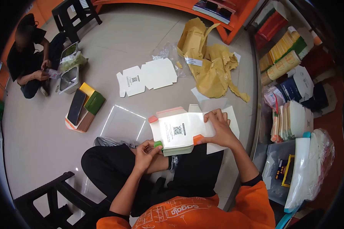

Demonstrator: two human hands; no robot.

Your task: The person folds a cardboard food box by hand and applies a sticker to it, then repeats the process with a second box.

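A stack of flat, unfolded white cartons (168, 126) lies over my lap, its top sheet printed with a QR code and small text. Green, orange and pink tabs show at its edges. My left hand (146, 154) pinches the near left corner by the green tab. At the right side, my right hand (220, 129) grips the stack, thumb by the orange tab and fingers bent over the white flap. More white sheets (233, 120) stick out beneath and beyond my right hand. Another flat carton (147, 78) with a QR code lies on the floor ahead.
Torn brown wrapping paper (214, 72) and clear plastic (166, 53) lie ahead. A phone (77, 106) rests on colored boxes (91, 100) at left. Another person (30, 57) sits beside metal trays (69, 79). Packed shelves (290, 95) line the right; a black stool (57, 198) stands near left.
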